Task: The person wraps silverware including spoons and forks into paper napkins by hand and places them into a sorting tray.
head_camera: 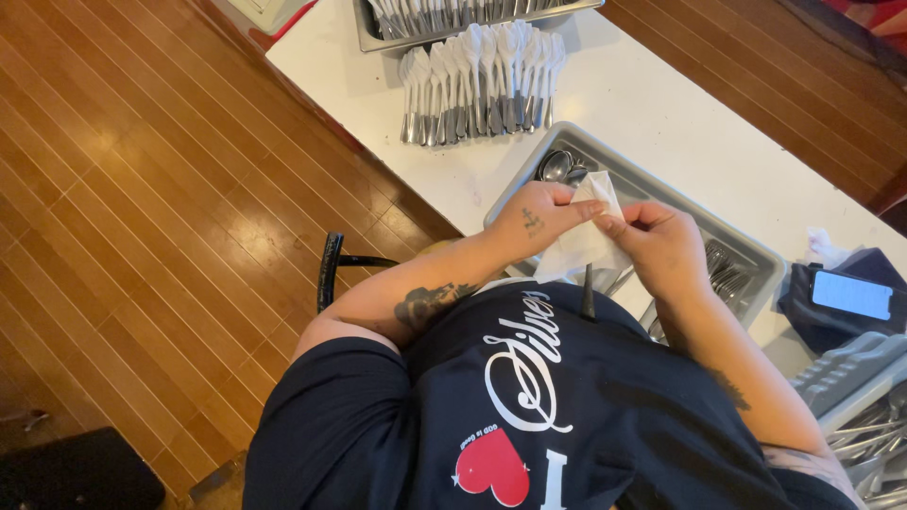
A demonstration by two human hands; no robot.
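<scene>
White napkin (578, 241) (grey tray (605, 151))

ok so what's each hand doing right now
left hand: shut on the napkin
right hand: shut on the same napkin, over the cutlery tray

White napkin (578, 241) — crumpled, over grey tray

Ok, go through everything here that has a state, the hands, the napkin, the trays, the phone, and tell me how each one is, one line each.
Left hand: pinching the white paper napkin's top edge.
Right hand: gripping the napkin's other side.
White paper napkin: partly folded, held above the tray.
Grey plastic cutlery tray: open, cutlery lying inside.
Row of rolled white napkin bundles: lined up side by side on the white table.
Smartphone: screen lit.
</scene>
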